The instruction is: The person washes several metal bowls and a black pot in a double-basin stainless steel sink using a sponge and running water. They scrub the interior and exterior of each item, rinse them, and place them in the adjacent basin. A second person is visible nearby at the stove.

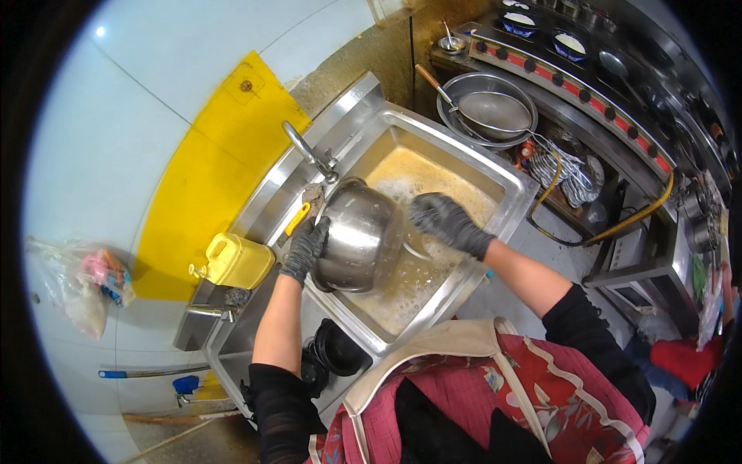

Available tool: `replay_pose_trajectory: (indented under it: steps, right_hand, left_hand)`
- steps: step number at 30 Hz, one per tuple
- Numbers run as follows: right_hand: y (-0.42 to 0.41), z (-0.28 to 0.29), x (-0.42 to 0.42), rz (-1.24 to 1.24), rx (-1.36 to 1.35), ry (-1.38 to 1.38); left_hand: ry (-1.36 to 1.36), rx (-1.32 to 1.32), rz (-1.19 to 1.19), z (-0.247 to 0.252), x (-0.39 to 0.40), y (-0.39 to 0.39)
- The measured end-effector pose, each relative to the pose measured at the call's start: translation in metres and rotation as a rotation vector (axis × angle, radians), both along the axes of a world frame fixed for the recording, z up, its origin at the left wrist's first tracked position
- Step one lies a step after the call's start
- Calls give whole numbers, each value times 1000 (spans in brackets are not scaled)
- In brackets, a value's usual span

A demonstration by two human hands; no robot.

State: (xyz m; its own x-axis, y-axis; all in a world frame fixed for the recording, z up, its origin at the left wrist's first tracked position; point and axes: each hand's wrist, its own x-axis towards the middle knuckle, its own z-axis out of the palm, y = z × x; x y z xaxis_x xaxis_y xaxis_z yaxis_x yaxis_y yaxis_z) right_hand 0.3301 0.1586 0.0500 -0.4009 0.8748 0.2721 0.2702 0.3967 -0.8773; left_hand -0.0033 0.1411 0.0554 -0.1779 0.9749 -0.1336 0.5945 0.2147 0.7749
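A steel pot (362, 238) is tipped on its side over the near-left part of a stainless steel sink basin (432, 132). My left hand (305, 246), in a dark glove, grips the pot's left edge. My right hand (443, 217), also gloved and motion-blurred, is just right of the pot above the cloudy, foamy water (420, 165). Its fingers look curled, but whether anything is in them cannot be made out. A pale curved streak (416, 252) shows at the pot's right side; what it is stays unclear. The pot's opening faces away from view.
Behind the pot rises a faucet (307, 149). A yellow-handled tool (297, 219) and a yellow jug (240, 261) are on the sink's back ledge. Black bowls (342, 348) lie in the second basin. Beyond the sink are a large metal bowl with a strainer (493, 110) and a stove (571, 84).
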Motion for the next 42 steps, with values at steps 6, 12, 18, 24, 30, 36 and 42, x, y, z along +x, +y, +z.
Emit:
replay_pose_trajectory:
  steps: [6,12,18,24,30,36,42]
  right_hand:
    - [-16,30,-99,-34,855,-438]
    - [57,44,-88,-20,-305,-229]
    - [-29,35,-114,-21,517,-109]
    - [-19,63,-125,89,597,-306]
    - [22,21,-91,-188,-13,-77]
    - [-41,57,-121,69,707,-179]
    - [23,70,-125,-87,119,-153]
  left_hand:
    - [-55,126,86,18,44,-22]
    - [-742,196,381,11,20,-56]
    - [-1020,235,479,-2,14,-65]
    - [-1054,322,602,-10,26,-67]
    - [-1100,345,570,8,11,-66]
    - [-942,354,613,15,34,-71]
    - [-1491,189,353,37,24,-121]
